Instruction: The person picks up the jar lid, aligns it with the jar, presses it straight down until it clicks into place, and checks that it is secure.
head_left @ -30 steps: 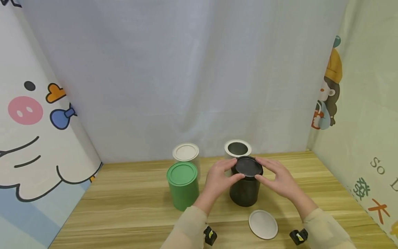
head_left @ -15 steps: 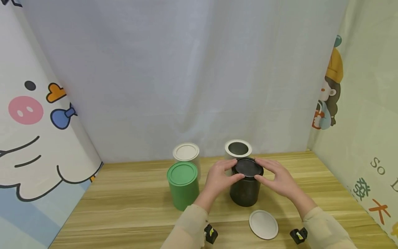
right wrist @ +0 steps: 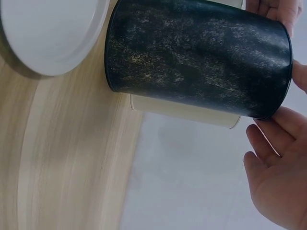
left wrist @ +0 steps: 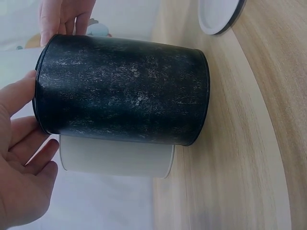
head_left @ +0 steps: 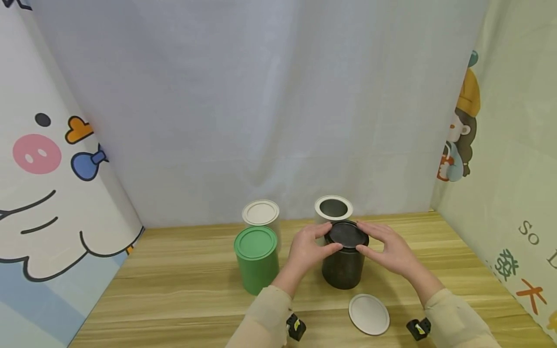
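A black can [head_left: 343,271] stands upright on the wooden table, its black lid [head_left: 347,235] lying on the top. From the left, my left hand [head_left: 307,245] holds the lid's rim, the index finger at the far side and the thumb at the near side. My right hand [head_left: 390,247] grips the same rim from the right in the same way. In the left wrist view the mottled black can [left wrist: 124,91] fills the middle, with thumb and fingers at its lid end. A white lid [head_left: 369,314] lies flat in front of the can.
Behind the black can stands a white can [head_left: 323,208] with an open, dark top. To the left are a green can [head_left: 257,270] with its lid on and another white can [head_left: 261,212], lidded, behind it. A grey curtain [head_left: 261,121] closes off the back.
The black lid has sunk very slightly onto the can since the earliest frame. Both hands keep nearly the same place at its rim; the other cans and the white lid stay put.
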`<state>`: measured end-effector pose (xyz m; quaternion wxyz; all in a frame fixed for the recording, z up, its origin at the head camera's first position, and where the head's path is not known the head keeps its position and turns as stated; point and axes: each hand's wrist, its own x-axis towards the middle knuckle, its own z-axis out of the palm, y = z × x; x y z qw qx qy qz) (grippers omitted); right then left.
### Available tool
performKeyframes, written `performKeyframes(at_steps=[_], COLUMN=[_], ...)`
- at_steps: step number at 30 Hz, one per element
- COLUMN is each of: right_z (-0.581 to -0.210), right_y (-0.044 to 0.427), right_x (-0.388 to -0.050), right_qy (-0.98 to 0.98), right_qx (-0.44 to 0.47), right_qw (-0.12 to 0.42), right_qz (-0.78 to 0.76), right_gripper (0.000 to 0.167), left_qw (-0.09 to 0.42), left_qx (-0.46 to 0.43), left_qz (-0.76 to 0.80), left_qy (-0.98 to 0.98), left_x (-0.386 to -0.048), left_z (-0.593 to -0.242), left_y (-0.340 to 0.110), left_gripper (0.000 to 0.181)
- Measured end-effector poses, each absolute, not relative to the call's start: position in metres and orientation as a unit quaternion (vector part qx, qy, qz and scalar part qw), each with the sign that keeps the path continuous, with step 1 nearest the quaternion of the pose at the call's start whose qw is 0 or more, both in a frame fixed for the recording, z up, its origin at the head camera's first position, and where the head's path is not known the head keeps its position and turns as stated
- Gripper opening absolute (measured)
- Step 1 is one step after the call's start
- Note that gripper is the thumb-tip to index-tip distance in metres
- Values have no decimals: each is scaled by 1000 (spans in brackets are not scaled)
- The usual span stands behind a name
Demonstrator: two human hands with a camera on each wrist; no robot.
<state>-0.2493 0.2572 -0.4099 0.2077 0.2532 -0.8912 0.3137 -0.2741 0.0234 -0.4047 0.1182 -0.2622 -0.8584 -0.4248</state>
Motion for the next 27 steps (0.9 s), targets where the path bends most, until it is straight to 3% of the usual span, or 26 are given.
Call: performKeyframes(at_steps=[27], right_z=[-407], right_y=[256], right_x=[-250], right_qy=[-891], right_qx=[269], right_qw=[204], right_qz=[304], right_gripper=[49], left_qw=[112], left_qx=[-286], left_qz=[-356], left_qy=[-883], left_x=[-276], left_z=[-400], left_y=[21], left_gripper=[53])
